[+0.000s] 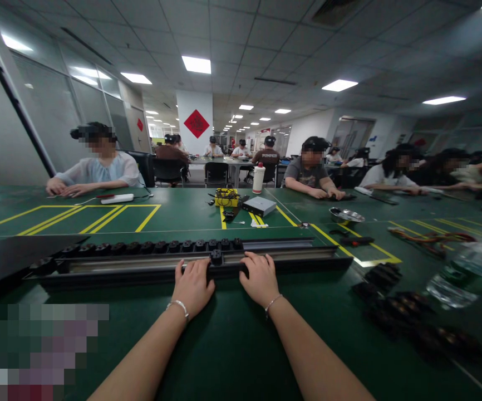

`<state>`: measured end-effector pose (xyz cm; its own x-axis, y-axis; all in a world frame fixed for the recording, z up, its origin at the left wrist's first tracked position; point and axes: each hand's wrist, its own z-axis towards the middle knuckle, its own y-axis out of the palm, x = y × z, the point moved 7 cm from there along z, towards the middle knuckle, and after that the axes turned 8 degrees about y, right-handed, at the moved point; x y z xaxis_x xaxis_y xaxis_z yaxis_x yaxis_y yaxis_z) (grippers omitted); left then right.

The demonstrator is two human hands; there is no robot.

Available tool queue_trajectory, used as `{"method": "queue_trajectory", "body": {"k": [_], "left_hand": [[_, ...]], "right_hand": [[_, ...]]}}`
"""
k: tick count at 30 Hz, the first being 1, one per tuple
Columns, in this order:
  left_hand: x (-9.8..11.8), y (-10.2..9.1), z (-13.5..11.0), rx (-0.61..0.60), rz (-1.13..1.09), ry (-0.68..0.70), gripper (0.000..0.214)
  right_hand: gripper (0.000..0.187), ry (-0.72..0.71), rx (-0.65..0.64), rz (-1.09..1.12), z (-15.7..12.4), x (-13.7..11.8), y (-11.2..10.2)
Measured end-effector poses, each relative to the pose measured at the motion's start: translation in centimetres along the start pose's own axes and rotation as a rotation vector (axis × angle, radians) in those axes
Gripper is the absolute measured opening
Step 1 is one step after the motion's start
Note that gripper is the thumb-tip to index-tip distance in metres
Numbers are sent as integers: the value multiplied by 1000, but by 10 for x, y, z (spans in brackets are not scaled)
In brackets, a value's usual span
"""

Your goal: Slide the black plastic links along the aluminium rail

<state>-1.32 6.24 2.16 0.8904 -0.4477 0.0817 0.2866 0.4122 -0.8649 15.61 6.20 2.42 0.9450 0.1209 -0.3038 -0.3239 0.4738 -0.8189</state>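
Observation:
Across the green table in front of me lies a long black rail point(141, 274) with an open channel along its length. My left hand point(191, 287) grips its near wall, fingers curled over the edge and thumb on the near side. A short way to the right, my right hand point(261, 277) holds the same wall, its fingers bent over the top. Between my hands, one small black round-faced module point(216, 257) sits in the channel. Just behind, a second rail point(283, 243) carries a row of similar black modules point(174, 247), filling its left and middle stretch.
Loose black modules point(408, 312) and a clear water bottle point(466, 273) stand at right. Beyond the rails are a metal bowl point(347, 215), a grey box point(260, 206), a yellow item with cables point(226, 197) and a white bottle point(258, 178). Several people sit around.

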Motion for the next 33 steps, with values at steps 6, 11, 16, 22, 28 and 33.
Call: {"method": "queue_trajectory", "body": {"k": [6,11,16,22,28,33], "left_hand": [[0,0,0,-2,-5,2,41],[0,0,0,-23,-10,-10,42],[2,-3,0,-31,-6,-3,42],[3,-3,1,-42,1,-12,42],[3,-1,1,-54,-8,3,44],[4,-1,1,-62,-9,11,46]], "right_hand": [[22,-7,6,-2,0,0,0],[23,-2,-9,-15,0,-1,0],[24,2,-17,-28,0,-2,-1],[23,0,-22,-28,0,-1,-1],[23,1,-19,-22,0,-1,-2],[23,1,-21,-32,0,-2,-3]]}}
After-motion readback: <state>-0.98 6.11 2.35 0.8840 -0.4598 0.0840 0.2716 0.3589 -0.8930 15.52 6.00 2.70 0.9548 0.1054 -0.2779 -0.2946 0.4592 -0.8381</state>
